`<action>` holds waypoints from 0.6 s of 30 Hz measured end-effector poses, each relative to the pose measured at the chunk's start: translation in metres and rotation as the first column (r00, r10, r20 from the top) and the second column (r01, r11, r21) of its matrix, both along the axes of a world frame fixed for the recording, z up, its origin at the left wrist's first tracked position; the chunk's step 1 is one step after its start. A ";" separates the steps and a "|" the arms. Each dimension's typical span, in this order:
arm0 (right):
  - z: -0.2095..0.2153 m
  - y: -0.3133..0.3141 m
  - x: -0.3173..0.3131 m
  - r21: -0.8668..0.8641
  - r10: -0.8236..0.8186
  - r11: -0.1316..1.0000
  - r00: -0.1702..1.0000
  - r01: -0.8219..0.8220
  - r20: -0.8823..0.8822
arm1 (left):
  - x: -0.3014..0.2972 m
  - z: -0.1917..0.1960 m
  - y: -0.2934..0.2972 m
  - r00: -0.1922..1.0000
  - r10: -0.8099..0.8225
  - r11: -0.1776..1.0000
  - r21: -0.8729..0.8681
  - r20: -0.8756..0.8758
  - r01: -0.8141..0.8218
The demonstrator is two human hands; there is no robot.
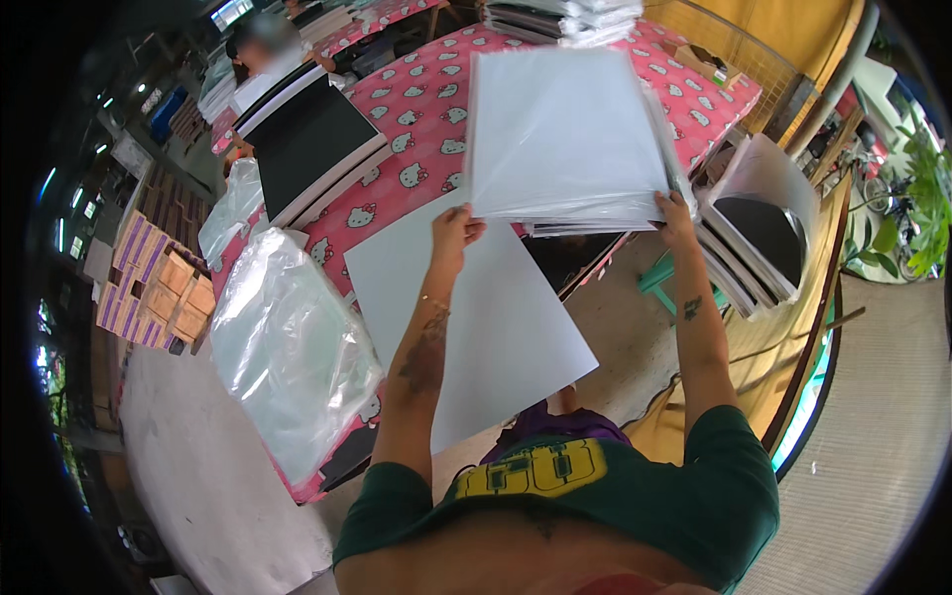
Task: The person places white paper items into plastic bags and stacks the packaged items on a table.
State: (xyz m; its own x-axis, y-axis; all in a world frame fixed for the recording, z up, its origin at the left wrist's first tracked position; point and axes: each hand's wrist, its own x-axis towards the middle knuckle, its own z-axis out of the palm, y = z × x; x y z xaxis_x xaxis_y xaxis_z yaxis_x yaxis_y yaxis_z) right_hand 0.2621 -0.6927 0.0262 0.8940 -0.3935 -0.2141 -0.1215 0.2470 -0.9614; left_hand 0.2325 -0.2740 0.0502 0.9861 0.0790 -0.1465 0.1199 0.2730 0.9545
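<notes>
My left hand [454,231] grips the near left corner of a thick stack of white sheets [560,134] wrapped in clear plastic. On the near right corner of the same stack is my right hand [676,216], also closed on it. The stack is held up over a table with a pink cartoon-cat cloth [416,109]. Below it lies a single large white board [466,317], jutting over the table's near edge.
A bundle of clear plastic bags [288,347] lies at the left on the table. Black-covered board stacks [312,144] sit at the far left, and more stand at the right [759,238]. Another person [268,45] is at the far end. Cardboard boxes [154,288] stand on the floor.
</notes>
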 end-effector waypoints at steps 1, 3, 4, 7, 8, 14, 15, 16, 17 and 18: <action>0.004 -0.005 0.007 -0.023 0.023 0.999 0.999 -0.024 -0.023 | 0.004 -0.010 -0.012 0.999 0.015 0.999 -0.033 -0.046 -0.016; 0.003 -0.022 0.023 -0.055 0.069 0.996 0.996 -0.072 -0.060 | 0.007 -0.020 -0.019 0.996 0.032 0.999 -0.020 -0.083 -0.034; -0.008 -0.042 0.031 -0.063 0.083 0.994 0.994 -0.088 -0.076 | 0.001 -0.022 -0.024 0.997 0.026 0.999 0.027 -0.076 -0.024; -0.035 -0.067 0.058 -0.069 0.130 0.988 0.980 -0.141 -0.150 | -0.046 -0.034 0.009 0.990 0.100 0.964 0.235 0.100 -0.121; -0.040 -0.062 0.065 -0.073 0.182 0.978 0.968 -0.196 -0.171 | -0.078 -0.035 0.040 0.975 0.133 0.908 0.372 0.181 -0.193; -0.033 -0.078 0.066 -0.620 -0.133 0.771 0.989 0.147 0.070 | -0.253 -0.035 0.243 0.869 0.422 0.131 0.932 0.257 -0.339; -0.002 0.019 0.044 -0.807 -0.367 0.512 0.924 0.294 0.105 | -0.311 -0.057 0.279 0.865 0.383 -0.094 0.945 0.324 -0.313; 0.006 0.047 0.026 -0.793 -0.207 0.546 0.961 0.269 0.183 | -0.332 -0.071 0.302 0.890 0.268 -0.262 0.917 0.369 -0.301; 0.006 0.071 0.011 -0.784 -0.053 0.572 0.965 0.241 0.259 | -0.328 -0.074 0.304 0.919 0.324 -0.185 0.968 0.225 -0.171; -0.007 0.115 -0.002 -0.654 0.151 0.753 0.949 0.071 0.276 | -0.322 -0.076 0.319 0.861 0.460 -0.083 0.977 0.214 -0.199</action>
State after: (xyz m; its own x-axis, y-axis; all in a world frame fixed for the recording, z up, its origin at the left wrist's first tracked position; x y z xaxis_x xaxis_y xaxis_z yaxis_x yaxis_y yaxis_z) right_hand 0.2602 -0.5775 0.0195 0.8863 -0.2989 0.3539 0.1971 -0.4481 -0.8720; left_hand -0.0897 0.0451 -0.0255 0.7653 0.5768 0.2856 0.4951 -0.8111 0.3114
